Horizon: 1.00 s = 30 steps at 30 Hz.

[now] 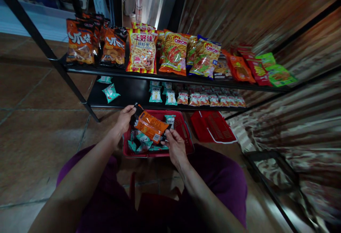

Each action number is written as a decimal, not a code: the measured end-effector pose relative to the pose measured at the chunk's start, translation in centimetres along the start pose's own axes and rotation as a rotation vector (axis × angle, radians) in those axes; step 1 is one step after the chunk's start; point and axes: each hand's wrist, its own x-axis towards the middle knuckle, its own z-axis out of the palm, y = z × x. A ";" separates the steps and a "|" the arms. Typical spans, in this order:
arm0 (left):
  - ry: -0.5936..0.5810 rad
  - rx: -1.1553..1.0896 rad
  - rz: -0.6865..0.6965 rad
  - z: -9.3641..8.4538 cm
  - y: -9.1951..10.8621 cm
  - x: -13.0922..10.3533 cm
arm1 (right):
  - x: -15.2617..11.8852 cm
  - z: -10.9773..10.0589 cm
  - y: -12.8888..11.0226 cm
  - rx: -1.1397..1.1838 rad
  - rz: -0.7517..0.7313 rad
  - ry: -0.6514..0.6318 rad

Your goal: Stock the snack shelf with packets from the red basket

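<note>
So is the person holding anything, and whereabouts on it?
Yes, an orange-and-black snack bag: the left hand grips one black end, the right hand the opposite black end, over the red basket.

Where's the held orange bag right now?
Head view, just left of centre: the orange bag is held between left hand and right hand, over the red basket holding teal packets.

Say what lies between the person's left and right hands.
An orange snack bag, its ends held by the left hand and the right hand, above a red basket, as the head view shows.
</note>
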 end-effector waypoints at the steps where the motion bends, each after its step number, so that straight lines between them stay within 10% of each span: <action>1: 0.012 -0.002 0.006 0.0 0.0 0.0 | -0.1 0.0 -0.1 -0.021 -0.012 0.003; 20: 0.100 0.079 0.030 0.4 -0.8 0.5 | 0.1 -0.4 0.6 -0.190 -0.148 -0.007; 30: -0.011 0.179 -0.242 0.4 -0.1 0.2 | 0.0 -0.6 0.0 0.012 0.022 0.039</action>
